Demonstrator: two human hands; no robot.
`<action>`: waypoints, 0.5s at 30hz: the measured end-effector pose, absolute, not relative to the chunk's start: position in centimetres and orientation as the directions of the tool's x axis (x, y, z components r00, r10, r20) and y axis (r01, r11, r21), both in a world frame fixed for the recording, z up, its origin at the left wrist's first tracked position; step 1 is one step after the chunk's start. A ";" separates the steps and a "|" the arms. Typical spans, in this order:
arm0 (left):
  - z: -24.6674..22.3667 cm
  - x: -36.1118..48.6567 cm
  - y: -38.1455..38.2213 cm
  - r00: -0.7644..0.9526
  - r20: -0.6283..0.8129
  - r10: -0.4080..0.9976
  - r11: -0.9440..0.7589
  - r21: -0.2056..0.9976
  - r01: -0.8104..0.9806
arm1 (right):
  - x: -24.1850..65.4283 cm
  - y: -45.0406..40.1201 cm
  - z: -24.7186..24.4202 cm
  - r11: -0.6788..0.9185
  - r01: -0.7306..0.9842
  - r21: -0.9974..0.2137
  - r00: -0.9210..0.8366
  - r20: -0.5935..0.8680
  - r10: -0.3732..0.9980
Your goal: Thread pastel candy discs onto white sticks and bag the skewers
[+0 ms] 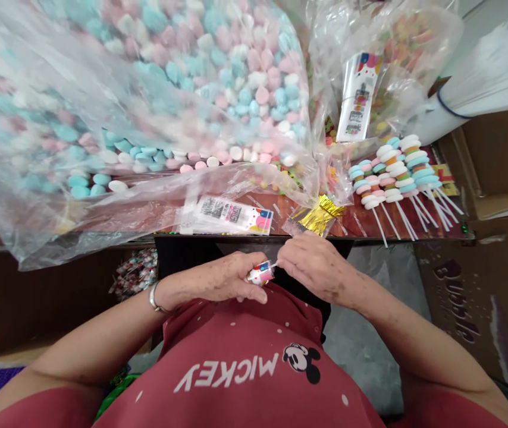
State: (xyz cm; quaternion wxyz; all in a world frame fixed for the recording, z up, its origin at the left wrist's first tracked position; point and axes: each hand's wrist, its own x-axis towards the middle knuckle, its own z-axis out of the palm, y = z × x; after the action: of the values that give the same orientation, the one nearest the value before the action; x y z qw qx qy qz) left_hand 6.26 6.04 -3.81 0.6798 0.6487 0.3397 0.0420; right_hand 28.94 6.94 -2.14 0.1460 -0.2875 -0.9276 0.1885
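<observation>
Over the front edge of the red-brown bench [361, 224] hangs a clear plastic bag [111, 221] of pastel candies [263, 95], cut off at left. In narrow room before this edge, my left hand [222, 276] curls around a partly hidden, small printed packet [260, 272]; my right hand [314, 267] pinches its whitish end.

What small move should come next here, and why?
Perhaps gather the printed wrapper snugly with the right hand: the left hand grips it, the right pinches at the pale tip protruding from it, and gold ties lie just beyond.
</observation>
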 end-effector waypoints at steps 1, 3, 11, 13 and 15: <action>-3.8 6.5 6.1 0.755 -0.434 0.491 0.207 0.900 0.383 | 28.8 7.0 -2.3 0.773 0.470 -0.426 -0.799 0.167 0.577; -3.8 6.5 6.3 0.737 -0.501 0.453 0.327 0.863 0.385 | 28.7 7.3 -2.3 0.793 0.459 -0.400 -0.811 0.176 0.558; -4.2 6.3 6.4 0.763 -0.546 0.345 0.548 0.777 0.309 | 27.7 7.6 -2.6 0.883 0.356 -0.305 -0.862 0.257 0.436; -4.2 6.5 6.4 0.747 -0.516 0.419 0.567 0.791 0.229 | 27.3 7.7 -2.9 0.885 0.354 -0.301 -0.855 0.280 0.437; -4.0 6.4 6.5 0.734 -0.478 0.482 0.577 0.804 0.144 | 27.1 8.0 -2.9 0.879 0.360 -0.311 -0.852 0.274 0.446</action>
State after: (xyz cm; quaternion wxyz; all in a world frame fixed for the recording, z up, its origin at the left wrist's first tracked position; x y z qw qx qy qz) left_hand 6.43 6.51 -4.05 0.8164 0.4480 0.3494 0.1036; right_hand 27.06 7.96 -2.90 0.1713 -0.2113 -0.9541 0.1253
